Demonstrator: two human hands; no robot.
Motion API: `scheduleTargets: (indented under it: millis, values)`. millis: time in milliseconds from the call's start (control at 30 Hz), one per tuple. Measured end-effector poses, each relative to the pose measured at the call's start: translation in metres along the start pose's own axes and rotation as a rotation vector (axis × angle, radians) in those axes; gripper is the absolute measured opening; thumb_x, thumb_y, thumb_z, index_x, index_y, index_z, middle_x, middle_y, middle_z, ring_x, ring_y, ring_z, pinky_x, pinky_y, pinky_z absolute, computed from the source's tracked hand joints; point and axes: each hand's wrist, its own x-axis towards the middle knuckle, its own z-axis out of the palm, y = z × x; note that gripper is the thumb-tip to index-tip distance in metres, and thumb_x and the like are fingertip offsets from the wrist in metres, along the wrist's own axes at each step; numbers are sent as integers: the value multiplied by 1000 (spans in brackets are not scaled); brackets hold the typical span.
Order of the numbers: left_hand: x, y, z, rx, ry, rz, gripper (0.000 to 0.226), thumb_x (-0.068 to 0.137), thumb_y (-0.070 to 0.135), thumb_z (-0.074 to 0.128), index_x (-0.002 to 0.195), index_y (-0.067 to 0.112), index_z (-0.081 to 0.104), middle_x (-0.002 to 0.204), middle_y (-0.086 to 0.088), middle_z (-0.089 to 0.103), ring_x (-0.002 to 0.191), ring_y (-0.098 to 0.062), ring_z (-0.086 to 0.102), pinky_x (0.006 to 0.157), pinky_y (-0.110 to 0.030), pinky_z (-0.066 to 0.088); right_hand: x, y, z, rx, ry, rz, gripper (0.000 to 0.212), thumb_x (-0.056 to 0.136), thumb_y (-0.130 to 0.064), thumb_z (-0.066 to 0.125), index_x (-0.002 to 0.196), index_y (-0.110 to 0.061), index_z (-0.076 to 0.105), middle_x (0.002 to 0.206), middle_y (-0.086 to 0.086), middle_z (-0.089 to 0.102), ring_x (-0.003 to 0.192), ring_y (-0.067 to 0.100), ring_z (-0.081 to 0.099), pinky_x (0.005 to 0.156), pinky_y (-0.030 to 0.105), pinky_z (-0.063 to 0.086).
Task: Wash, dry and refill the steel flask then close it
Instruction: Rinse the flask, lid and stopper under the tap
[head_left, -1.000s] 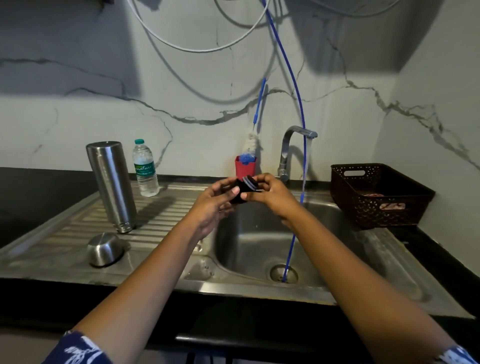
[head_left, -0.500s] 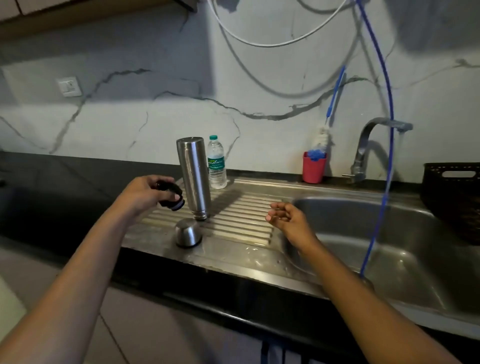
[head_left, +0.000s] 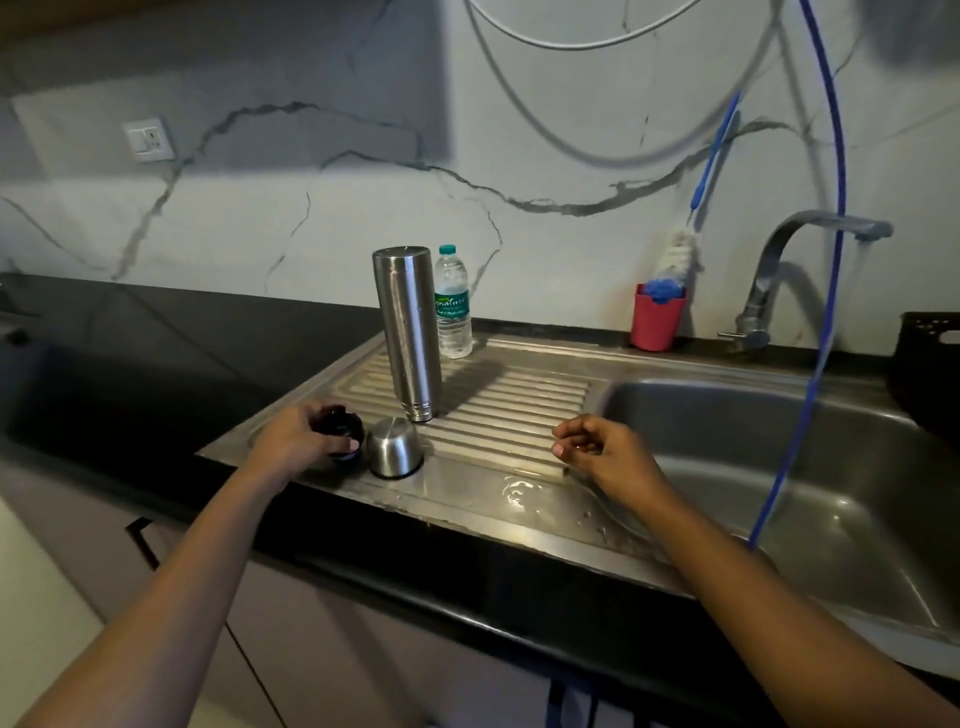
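The steel flask (head_left: 408, 332) stands upside down on the ribbed drainboard (head_left: 509, 410). Its steel cup lid (head_left: 394, 447) sits inverted just in front of it. My left hand (head_left: 296, 441) grips the black inner stopper (head_left: 340, 431) and holds it down at the drainboard's left end, right beside the cup lid. My right hand (head_left: 602, 449) hovers over the drainboard's right edge, fingers loosely curled and holding nothing. A small plastic water bottle (head_left: 453, 306) stands behind the flask.
The sink basin (head_left: 779, 467) lies to the right, with the tap (head_left: 795, 244) behind it and a blue hose (head_left: 810, 364) hanging into it. A red cup (head_left: 657, 322) holds a bottle brush. A dark basket (head_left: 930, 364) sits far right. Black counter (head_left: 156, 353) extends left.
My left hand carried the black stopper from over the sink leftward and down to the drainboard beside the cup lid. My right hand let go of it and drifted left over the drainboard.
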Motion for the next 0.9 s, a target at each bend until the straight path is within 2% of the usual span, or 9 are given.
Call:
scheduleTargets:
  millis: [133, 233, 300, 400, 433, 533, 700, 767, 900]
  values:
    - [-9, 4, -4, -43, -16, -59, 61, 72, -7, 76, 126, 10, 56, 119, -7, 61, 104, -20, 57, 80, -17, 42, -4, 1, 1, -116, -18, -33, 17, 82, -8, 69, 98, -15, 67, 87, -1, 69, 72, 1, 61, 66, 11, 49]
    - [-30, 23, -4, 73, 357, 82, 55, 79, -3, 69, 130, 11, 56, 117, -5, 62, 101, -19, 57, 85, -22, 43, -6, -1, -1, -340, -32, -124, 17, 83, -15, 70, 100, -17, 69, 92, -7, 66, 83, 1, 59, 69, 4, 43]
    - [-50, 47, 15, 16, 456, 271, 41, 80, 0, 65, 118, 15, 63, 103, 1, 65, 92, -16, 61, 85, -27, 45, -6, -3, -1, -442, -37, -178, 17, 83, -19, 70, 100, -16, 70, 97, -6, 64, 90, 6, 58, 72, 7, 41]
    - [-60, 90, 75, -25, 280, 446, 26, 85, 8, 65, 105, 25, 67, 91, 8, 67, 80, -7, 62, 70, -20, 49, -3, -5, -8, -483, 33, -191, 14, 84, -20, 69, 96, -16, 71, 98, -1, 67, 92, 11, 58, 81, 24, 47]
    - [-57, 103, 100, 9, 199, 489, 23, 86, 11, 65, 104, 26, 67, 92, 9, 67, 80, -6, 62, 70, -20, 50, 0, -5, -13, -489, 90, -183, 13, 84, -20, 69, 95, -16, 72, 98, 1, 68, 92, 13, 59, 82, 27, 48]
    - [-34, 146, 186, 168, 12, 609, 26, 86, 17, 63, 112, 20, 67, 109, -1, 68, 98, -19, 63, 88, -34, 50, 13, 2, -46, -489, 325, -103, 12, 83, -17, 68, 94, -14, 73, 97, 5, 71, 91, 19, 64, 81, 26, 46]
    - [0, 175, 283, 603, -175, 522, 43, 92, 36, 51, 132, 22, 49, 133, -8, 51, 126, -29, 43, 101, -43, 39, 40, 30, -108, -460, 541, 112, 14, 86, -12, 61, 96, -12, 70, 102, 9, 70, 99, 23, 63, 85, 26, 44]
    - [7, 162, 297, 679, -222, 455, 54, 94, 43, 47, 142, 20, 38, 143, -9, 42, 133, -30, 34, 105, -45, 32, 57, 38, -134, -602, 552, 128, 16, 86, -14, 60, 100, -13, 68, 108, 11, 67, 103, 27, 60, 86, 30, 45]
    - [21, 140, 311, 810, -246, 446, 65, 96, 50, 38, 148, 14, 24, 153, -9, 28, 140, -29, 26, 111, -42, 23, 101, 48, -178, -1073, 485, 154, 41, 88, -16, 54, 129, -11, 49, 129, 15, 47, 116, 33, 47, 90, 40, 44]
